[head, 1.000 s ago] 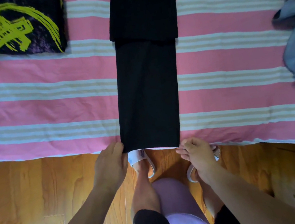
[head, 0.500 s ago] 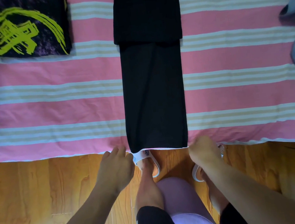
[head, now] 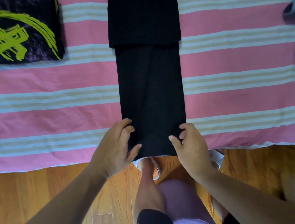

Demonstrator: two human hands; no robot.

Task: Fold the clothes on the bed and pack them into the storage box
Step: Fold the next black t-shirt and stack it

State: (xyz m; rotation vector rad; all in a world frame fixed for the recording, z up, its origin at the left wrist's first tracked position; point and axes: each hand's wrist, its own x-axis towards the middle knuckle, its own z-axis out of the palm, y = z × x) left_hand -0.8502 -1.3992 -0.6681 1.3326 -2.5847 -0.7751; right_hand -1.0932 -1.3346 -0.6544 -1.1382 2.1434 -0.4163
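Both hands, left (head: 117, 150) and right (head: 189, 145), have now pinched the black garment's (head: 150, 84) near hem, probably starting another fold.

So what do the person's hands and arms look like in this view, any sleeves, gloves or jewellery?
Both arms are bare all the way to the bottom edge of the frame, with no sleeves showing. The left hand and right hand wear no gloves, and no rings, watch or bracelets are visible.
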